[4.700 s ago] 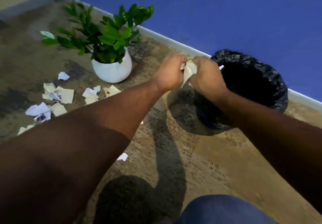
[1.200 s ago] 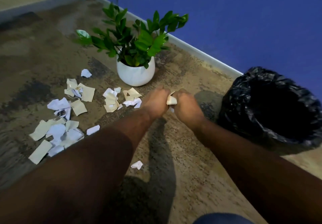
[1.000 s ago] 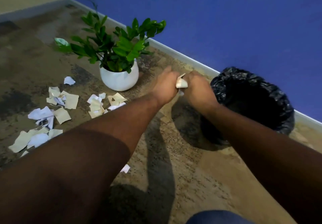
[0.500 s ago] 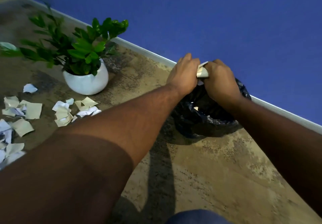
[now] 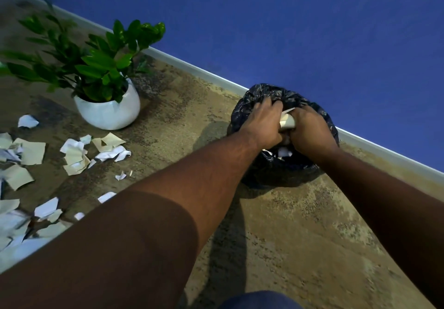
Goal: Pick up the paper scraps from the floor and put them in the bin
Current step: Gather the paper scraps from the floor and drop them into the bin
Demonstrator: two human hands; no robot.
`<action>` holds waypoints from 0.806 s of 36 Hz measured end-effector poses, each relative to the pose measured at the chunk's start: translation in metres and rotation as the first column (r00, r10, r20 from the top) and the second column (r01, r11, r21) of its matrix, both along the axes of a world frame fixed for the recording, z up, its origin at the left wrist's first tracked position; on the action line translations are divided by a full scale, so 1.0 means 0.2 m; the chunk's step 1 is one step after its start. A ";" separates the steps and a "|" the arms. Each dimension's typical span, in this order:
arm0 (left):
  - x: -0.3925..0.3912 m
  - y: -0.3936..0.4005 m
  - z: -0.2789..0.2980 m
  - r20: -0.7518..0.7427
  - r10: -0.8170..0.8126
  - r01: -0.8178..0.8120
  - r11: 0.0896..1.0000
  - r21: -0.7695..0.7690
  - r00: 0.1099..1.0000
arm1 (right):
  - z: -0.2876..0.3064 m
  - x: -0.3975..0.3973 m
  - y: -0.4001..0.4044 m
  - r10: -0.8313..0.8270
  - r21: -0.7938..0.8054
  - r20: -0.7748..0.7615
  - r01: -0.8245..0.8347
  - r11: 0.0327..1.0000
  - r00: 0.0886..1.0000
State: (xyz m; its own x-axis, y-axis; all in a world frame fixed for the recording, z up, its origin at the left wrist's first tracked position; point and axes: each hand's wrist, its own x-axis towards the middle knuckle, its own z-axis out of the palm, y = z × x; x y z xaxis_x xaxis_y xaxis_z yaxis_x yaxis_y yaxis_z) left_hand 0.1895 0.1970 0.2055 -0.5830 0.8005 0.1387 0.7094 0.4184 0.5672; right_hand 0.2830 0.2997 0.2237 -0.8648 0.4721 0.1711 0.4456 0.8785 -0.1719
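Hands meet over the mouth of the bin, a container lined with a crinkled black bag that stands against the baseboard of the blue wall. The left hand and the right hand are pressed together above the bin's opening, both clenched around a wad of paper squeezed between them; its pale edge pokes up out of the gap between the knuckles, the rest hidden inside the curled fingers. A few white bits lie inside the bin, below the hands. Left of the bin stands a potted plant in a white pot. Further left of the bin, loose paper scraps litter the mottled brown floor.
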 end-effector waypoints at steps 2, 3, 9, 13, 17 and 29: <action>0.00 -0.01 -0.01 0.015 -0.012 0.012 1.000 -0.024 1.000 | -0.01 0.00 0.00 -0.007 -0.017 0.056 0.008 1.000 0.998; -0.01 -0.01 -0.01 0.005 -0.016 0.016 0.999 -0.031 1.000 | -0.01 -0.01 0.01 -0.013 -0.025 0.096 0.015 1.000 0.995; -0.09 -0.11 -0.03 -0.054 0.012 -0.014 0.999 -0.033 0.998 | -0.02 -0.08 0.00 -0.087 -0.142 0.242 0.124 0.982 0.966; -0.20 -0.25 -0.05 -0.046 0.099 -0.098 0.995 0.015 0.994 | 0.02 -0.18 -0.06 -0.101 -0.128 0.148 0.120 0.984 0.984; -0.31 -0.42 -0.08 -0.028 0.217 -0.216 0.976 0.020 0.976 | 0.03 -0.34 -0.21 -0.020 0.001 -0.037 0.021 1.000 0.999; -0.68 -1.08 -0.36 -0.088 0.428 -0.437 0.890 -0.128 0.899 | -0.27 -0.93 -0.86 0.265 -0.110 0.093 -0.255 0.961 0.960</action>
